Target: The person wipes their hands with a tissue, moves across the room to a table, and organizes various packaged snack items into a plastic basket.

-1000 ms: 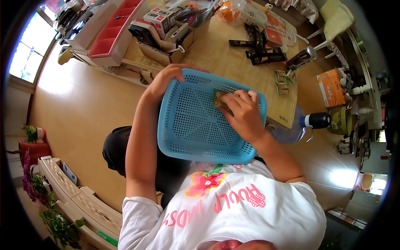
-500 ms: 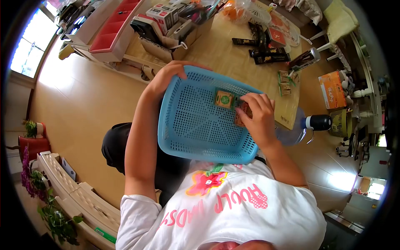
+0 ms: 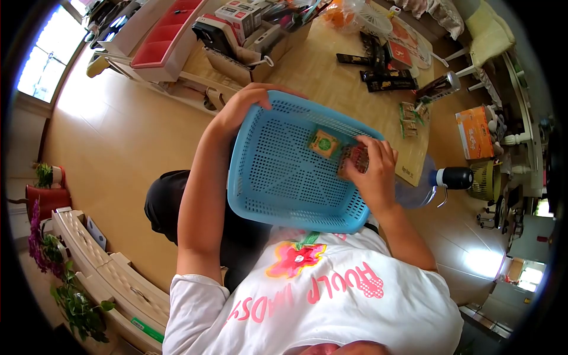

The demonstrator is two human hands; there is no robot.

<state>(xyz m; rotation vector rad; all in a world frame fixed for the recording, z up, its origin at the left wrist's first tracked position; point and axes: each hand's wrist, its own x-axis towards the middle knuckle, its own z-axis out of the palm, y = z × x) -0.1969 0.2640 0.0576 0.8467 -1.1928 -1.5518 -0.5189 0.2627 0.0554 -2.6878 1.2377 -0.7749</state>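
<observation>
My left hand [image 3: 244,107] grips the far left corner of a blue plastic basket [image 3: 234,171], with the thumb over its rim. The basket is perforated and held tilted above my lap. My right hand [image 3: 374,171] reaches over the basket's right side, its fingers closed around a small reddish-brown wrapped packet [image 3: 349,161]; the fingers partly hide it. Just left of it, a small tan packet with a green round label [image 3: 323,144] lies against the basket's bottom.
Beyond the basket, a wooden table [image 3: 319,77] carries black sachets [image 3: 387,81], a clear jar [image 3: 438,87], more small packets [image 3: 408,120] and a filled cardboard box [image 3: 239,71]. A large water bottle [image 3: 414,192] and an orange carton [image 3: 474,133] stand to the right.
My right hand and the reddish packet have shifted slightly right, showing more of that packet. The tan packet now lies more tilted. The basket has moved slightly right in view.
</observation>
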